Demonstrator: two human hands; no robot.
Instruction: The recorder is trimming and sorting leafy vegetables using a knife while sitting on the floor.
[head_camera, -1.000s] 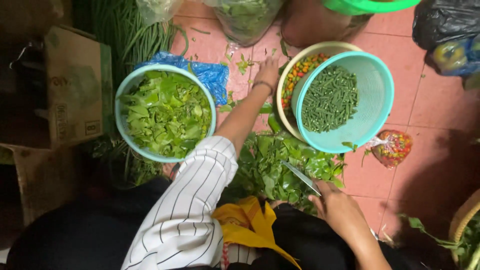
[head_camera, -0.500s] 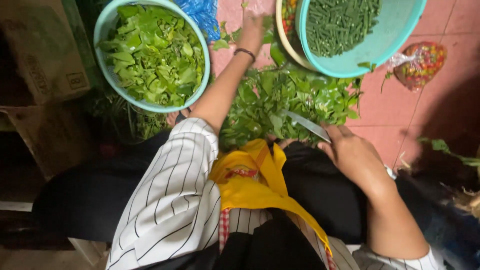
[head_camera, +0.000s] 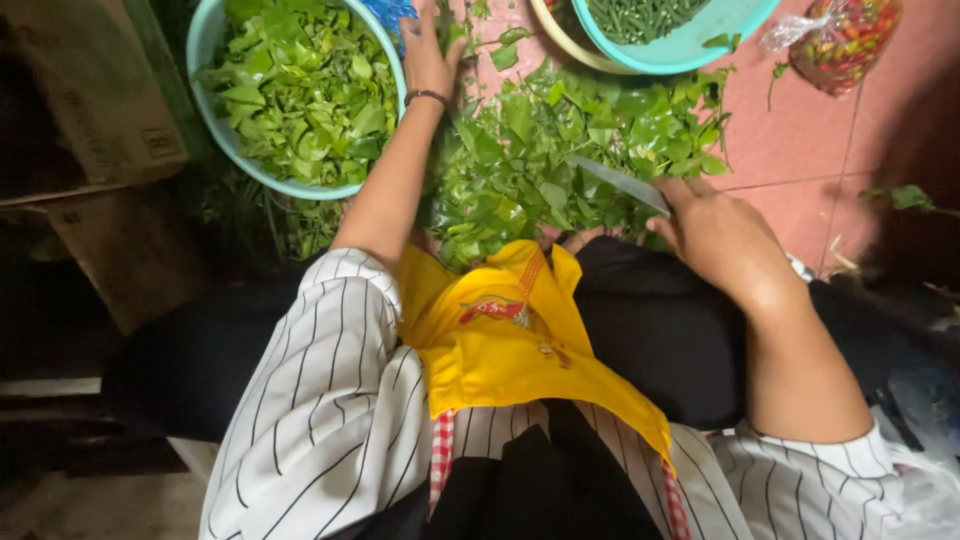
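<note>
Now mid-sort of greens, judging by the layout. Landmark = leaf pile (head_camera: 560, 150), loose on pink floor tiles just past the knees.

- L hand (head_camera: 428, 60): at far-left edge of pile, fingers stretched flat and thumb spread, palm down. Nothing seen gripped, though underside hidden. Dark bracelet (head_camera: 427, 97) on wrist.
- R hand (head_camera: 715, 235): at near-right edge of pile, closed round handle of knife (head_camera: 620, 185). Blade angled up-left over the leaves, tip pointing toward pile centre.
- Left of pile, touching L hand's side: teal basin (head_camera: 203, 45), full of picked leaves.
- Beyond pile, to the right: teal bowl (head_camera: 700, 45) w/ chopped green beans, nested in cream bowl (head_camera: 560, 38).
- Further right of pile: clear bag of chillies (head_camera: 845, 40).
- Well left of pile, past basin: cardboard box (head_camera: 90, 100).
- Near side of pile, on lap: yellow cloth (head_camera: 500, 340).

Step in hand, prob.: gathering or pressing leaves w/ L while R readies blade. Next cut calls for a firm bunch under L fingers, blade kept clear of L forearm, fingertips tucked back.
</note>
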